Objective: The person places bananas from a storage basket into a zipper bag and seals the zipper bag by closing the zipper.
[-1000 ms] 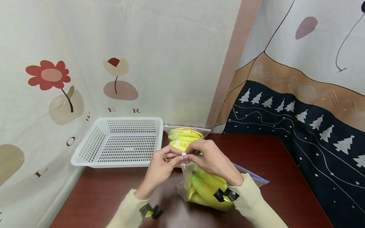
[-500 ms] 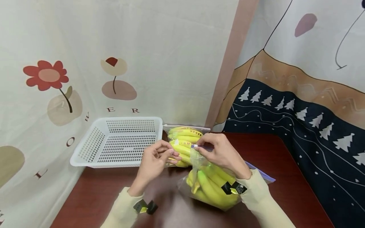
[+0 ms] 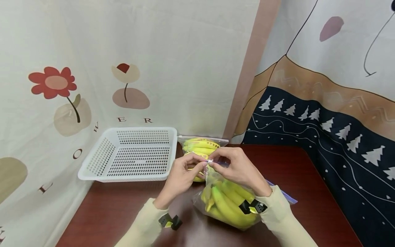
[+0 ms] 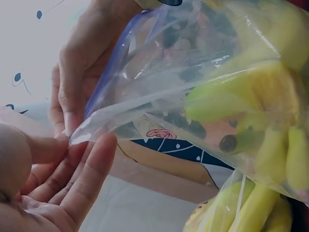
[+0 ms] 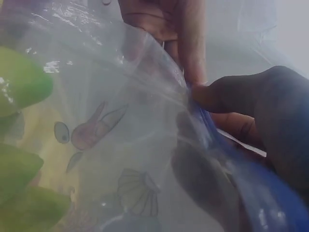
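A clear zip-top bag [image 3: 213, 219] with bananas [image 3: 226, 202] inside stands on the table, its blue zip edge raised at the left corner. My left hand [image 3: 181, 174] pinches that corner between thumb and fingers; the left wrist view shows the plastic tip [image 4: 84, 129] held there. Right beside it, my right hand [image 3: 237, 168] pinches the blue zip strip [image 5: 212, 130] close to a small white piece [image 3: 210, 161] at its end. Printed sea-creature drawings show on the bag in the right wrist view. My right hand hides part of the zip in the head view.
A white perforated basket [image 3: 126, 178] stands at the back left. Behind my hands lies a second zip bag of bananas [image 3: 202, 143], touching or close to the basket's right side. Printed curtains [image 3: 197, 68] rise behind the dark red table [image 3: 123, 212].
My left hand came off the bag corner and moved left, then returned to pinch it. My right hand kept hold of the zip edge, and the bag shifted slightly right.
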Action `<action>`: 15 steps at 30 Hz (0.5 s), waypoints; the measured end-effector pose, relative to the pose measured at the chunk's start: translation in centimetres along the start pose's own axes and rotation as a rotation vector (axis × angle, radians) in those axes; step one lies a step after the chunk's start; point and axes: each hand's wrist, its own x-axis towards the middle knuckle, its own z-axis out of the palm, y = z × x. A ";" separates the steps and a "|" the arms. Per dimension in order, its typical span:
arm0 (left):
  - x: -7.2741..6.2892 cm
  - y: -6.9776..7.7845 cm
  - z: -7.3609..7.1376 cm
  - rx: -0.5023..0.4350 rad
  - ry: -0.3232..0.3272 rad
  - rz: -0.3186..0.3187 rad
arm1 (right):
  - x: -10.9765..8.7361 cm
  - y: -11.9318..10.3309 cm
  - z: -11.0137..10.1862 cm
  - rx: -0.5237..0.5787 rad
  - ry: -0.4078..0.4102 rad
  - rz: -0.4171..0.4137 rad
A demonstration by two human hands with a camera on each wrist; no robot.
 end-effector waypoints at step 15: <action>-0.4 -0.3 0.6 0.073 0.053 0.086 | 0.2 -0.7 0.4 -0.010 -0.039 0.010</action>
